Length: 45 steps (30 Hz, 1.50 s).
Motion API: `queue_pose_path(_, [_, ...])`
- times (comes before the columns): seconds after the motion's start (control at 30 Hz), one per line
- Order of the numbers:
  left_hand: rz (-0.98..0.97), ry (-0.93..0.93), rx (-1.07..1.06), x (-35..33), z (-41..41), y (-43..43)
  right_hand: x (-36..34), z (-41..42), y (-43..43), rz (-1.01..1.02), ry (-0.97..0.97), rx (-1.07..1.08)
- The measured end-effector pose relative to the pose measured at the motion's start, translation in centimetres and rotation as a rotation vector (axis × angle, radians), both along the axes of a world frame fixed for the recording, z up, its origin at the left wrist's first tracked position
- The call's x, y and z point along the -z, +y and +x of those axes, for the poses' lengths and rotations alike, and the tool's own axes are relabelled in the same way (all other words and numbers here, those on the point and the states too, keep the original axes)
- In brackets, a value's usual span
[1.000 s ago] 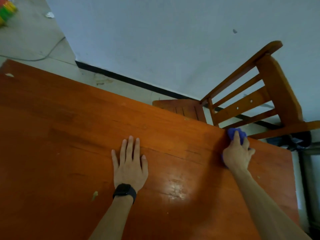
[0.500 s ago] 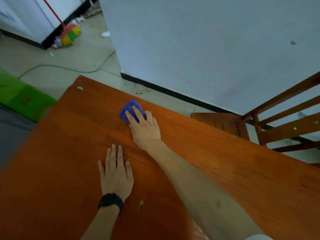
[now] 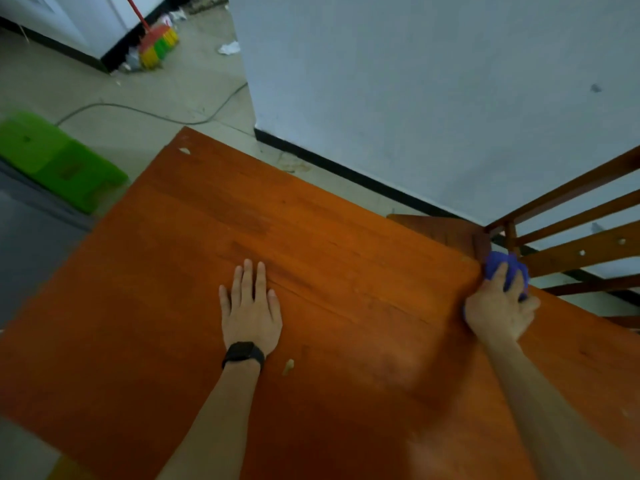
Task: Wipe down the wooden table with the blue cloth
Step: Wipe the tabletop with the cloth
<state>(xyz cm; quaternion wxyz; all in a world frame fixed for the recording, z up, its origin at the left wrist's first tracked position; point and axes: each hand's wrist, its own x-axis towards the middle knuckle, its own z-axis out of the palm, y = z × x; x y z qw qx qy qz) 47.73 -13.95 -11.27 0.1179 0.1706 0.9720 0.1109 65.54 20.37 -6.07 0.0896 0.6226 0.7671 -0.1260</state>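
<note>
The wooden table [image 3: 329, 237] fills most of the view, its orange-brown top slanting from far left to near right. My right hand [image 3: 497, 308] holds the bunched blue cloth [image 3: 498, 266] at the table's far right edge, fingers curled over it; most of the cloth is hidden under the hand. My left hand [image 3: 251, 306] lies flat on the middle of the table, fingers straight, with a black watch on the wrist. A small pale crumb [image 3: 287, 367] lies on the wood just right of that wrist. Another pale speck [image 3: 184, 150] sits near the far corner.
A wooden chair [image 3: 571, 237] stands against the table's far right edge. A white wall [image 3: 433, 98] runs behind. A green plastic stool [image 3: 62, 161] stands on the floor at left, a broom [image 3: 157, 45] and a cable [image 3: 138, 110] farther back.
My right hand has swept the blue cloth from the table's far left part back to the far right edge by the chair. The left hand has stayed flat on the table.
</note>
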Motion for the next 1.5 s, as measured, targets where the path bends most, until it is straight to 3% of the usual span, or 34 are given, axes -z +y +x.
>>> queue_pose_path(0.1, [-0.005,0.018,0.009,0.3,-0.1,0.1,-0.3,0.4,-2.1,0.05,0.122,-0.013])
queue_pose_path(0.2, [-0.053,0.028,0.031,0.5,0.2,-0.2,0.0,-5.1,-9.5,0.127,0.223,-0.366])
queue_pose_path(0.3, [-0.113,0.026,0.067,-0.2,0.3,0.4,1.7,-9.8,-15.8,-0.025,0.165,-0.763])
queue_pose_path(0.37, [-0.149,0.04,0.133,-0.9,0.6,1.3,2.2,-10.0,-15.4,-0.061,0.153,-0.832])
queue_pose_path(0.5, [-0.152,0.032,0.327,-1.7,3.3,5.2,2.5,-3.5,-8.2,0.033,0.225,-0.561])
queue_pose_path(0.67, [-0.063,0.014,0.539,-1.9,10.0,13.1,1.9,11.6,1.5,0.112,0.111,-0.124])
queue_pose_path(0.83, [0.023,-0.016,0.666,-1.8,17.5,17.4,0.0,24.2,7.1,0.065,0.053,0.225])
queue_pose_path(0.93, [0.023,-0.01,0.682,-0.8,19.8,18.7,-0.8,23.7,6.7,0.176,0.162,0.194])
queue_pose_path(1.0, [0.006,0.021,0.675,0.0,20.5,19.6,-1.1,19.9,4.4,0.253,0.25,-0.031])
queue_pose_path(1.1, [-0.006,0.016,0.601,0.5,21.2,21.5,0.6,15.1,0.1,0.174,0.224,-0.478])
queue_pose_path(1.17, [-0.022,0.012,0.553,0.7,22.0,22.2,2.4,14.9,-0.6,0.112,0.178,-0.582])
queue_pose_path(1.27, [-0.028,0.018,0.524,0.9,22.8,22.1,3.3,19.8,2.3,0.148,0.203,-0.469])
queue_pose_path(1.37, [-0.048,0.027,0.541,0.8,23.0,21.9,3.0,29.3,7.9,0.181,0.144,-0.118])
queue_pose_path(1.5, [-0.143,0.017,0.479,-0.3,24.0,22.8,1.0,43.5,13.4,0.15,0.113,0.187])
